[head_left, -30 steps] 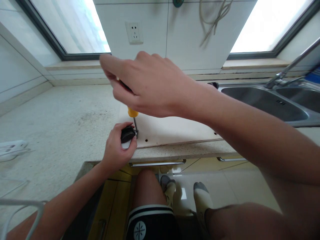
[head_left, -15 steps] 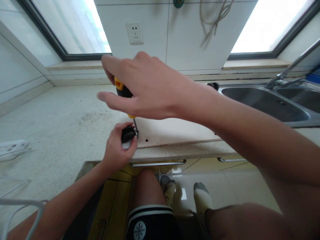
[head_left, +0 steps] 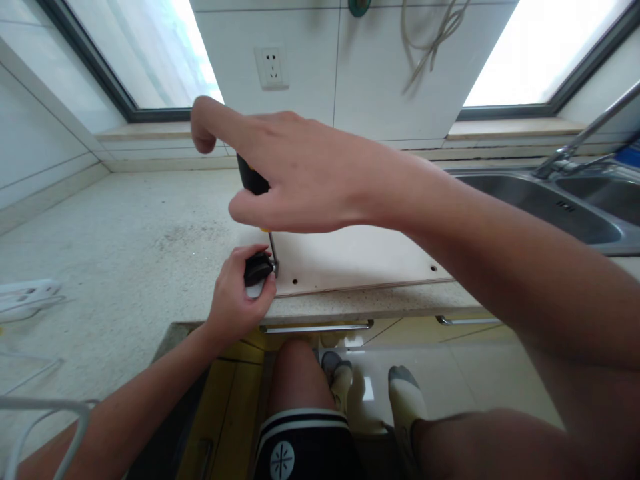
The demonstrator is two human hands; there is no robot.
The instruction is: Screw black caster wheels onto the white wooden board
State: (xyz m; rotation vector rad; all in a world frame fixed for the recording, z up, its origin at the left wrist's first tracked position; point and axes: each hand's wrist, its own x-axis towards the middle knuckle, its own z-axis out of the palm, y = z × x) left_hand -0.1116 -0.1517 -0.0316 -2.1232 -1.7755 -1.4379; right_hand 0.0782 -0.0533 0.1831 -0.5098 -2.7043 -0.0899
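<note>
My right hand [head_left: 300, 173] is wrapped round the black and yellow handle of a screwdriver [head_left: 254, 179]; the index finger stands off, curled. The screwdriver's shaft slants down to the metal plate of a black caster [head_left: 258, 268]. My left hand [head_left: 239, 290] pinches this caster between thumb and fingers at the left end of a white board [head_left: 350, 260]. The board lies flat on the countertop, with dark holes along its near edge. Any screw under the tip is too small to make out. My right forearm hides the board's far side.
To the right is a steel sink [head_left: 540, 200] with a faucet [head_left: 560, 160]. A white power strip [head_left: 30, 297] lies on the counter [head_left: 140, 247] at the left, and a pale wire rack [head_left: 45, 405] is at lower left. Drawer handles line the counter's front.
My right hand has turned about the screwdriver handle, its thumb closing in and index finger curling outward. The forearm now covers a dark thing on the board's far right. My left hand holds still.
</note>
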